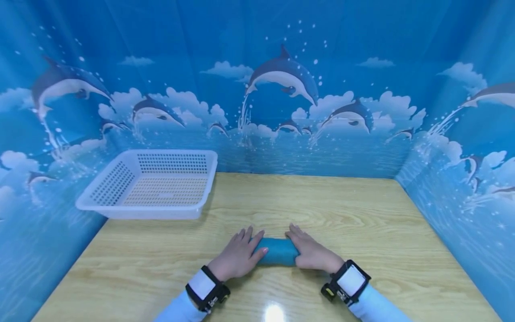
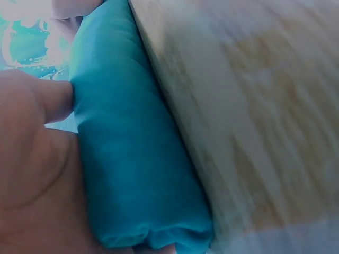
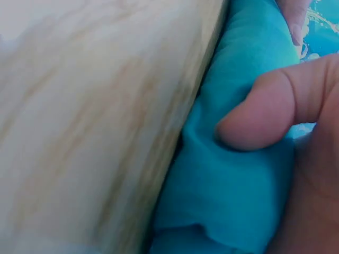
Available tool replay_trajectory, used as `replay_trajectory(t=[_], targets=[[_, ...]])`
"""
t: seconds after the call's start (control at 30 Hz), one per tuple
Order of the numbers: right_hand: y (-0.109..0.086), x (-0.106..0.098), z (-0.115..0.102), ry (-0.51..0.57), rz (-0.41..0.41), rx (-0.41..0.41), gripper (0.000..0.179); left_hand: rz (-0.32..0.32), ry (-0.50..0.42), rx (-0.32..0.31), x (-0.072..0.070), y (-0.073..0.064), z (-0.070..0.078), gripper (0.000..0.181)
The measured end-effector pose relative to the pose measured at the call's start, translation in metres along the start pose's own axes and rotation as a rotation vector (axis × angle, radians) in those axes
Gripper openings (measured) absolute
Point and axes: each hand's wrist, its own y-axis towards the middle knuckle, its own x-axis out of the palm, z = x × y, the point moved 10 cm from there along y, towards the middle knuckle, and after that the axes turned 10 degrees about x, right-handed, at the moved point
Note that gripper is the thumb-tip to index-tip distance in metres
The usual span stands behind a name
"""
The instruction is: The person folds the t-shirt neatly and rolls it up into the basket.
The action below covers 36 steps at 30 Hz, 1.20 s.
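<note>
A teal rolled-up cloth (image 1: 277, 251) lies crosswise on the table, one hand at either end. Over its left end rests my left hand (image 1: 237, 256), fingers spread and fairly straight past the far side, the thumb on the roll. In the left wrist view, the palm and thumb (image 2: 55, 100) lie along the side of the cloth, and its folded end shows at the bottom. My right hand (image 1: 315, 255) holds the right end, fingers reaching over the far side. The right wrist view shows the thumb (image 3: 259, 119) pressing a dent into the fabric. The roll partly hides the fingers in both wrist views.
At the back left of the wood-grain table (image 1: 322, 201) stands a white plastic basket (image 1: 154, 213) with perforated sides. A blue curtain (image 1: 257, 27) printed with dolphins encloses the table at the back and sides.
</note>
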Motion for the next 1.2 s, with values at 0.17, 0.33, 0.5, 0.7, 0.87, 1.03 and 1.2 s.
replay_trajectory(t=[0.17, 0.33, 0.5, 0.7, 0.87, 1.03, 1.2], targets=[[0.003, 0.002, 0.007, 0.065, -0.028, -0.003, 0.085, 0.006, -0.025, -0.001, 0.0, 0.0, -0.001, 0.067], [0.0, -0.002, 0.013, 0.113, -0.044, -0.041, 0.083, -0.029, -0.066, -0.013, 0.001, 0.0, -0.004, 0.069], [-0.011, -0.009, 0.019, 0.11, -0.112, -0.033, 0.079, -0.104, -0.128, -0.025, -0.003, -0.005, -0.011, 0.068], [-0.018, -0.018, 0.025, 0.111, -0.209, -0.036, 0.075, -0.131, -0.212, 0.001, -0.013, -0.01, -0.017, 0.056], [-0.017, -0.021, 0.026, 0.089, -0.209, -0.082, 0.062, -0.144, -0.261, -0.005, -0.015, -0.01, -0.021, 0.052], [-0.017, -0.026, 0.019, 0.057, -0.166, -0.1, 0.052, -0.126, -0.276, -0.05, -0.02, -0.012, -0.027, 0.056], [-0.017, -0.027, 0.017, 0.059, -0.132, -0.099, 0.042, -0.121, -0.257, -0.083, -0.021, -0.011, -0.032, 0.059]])
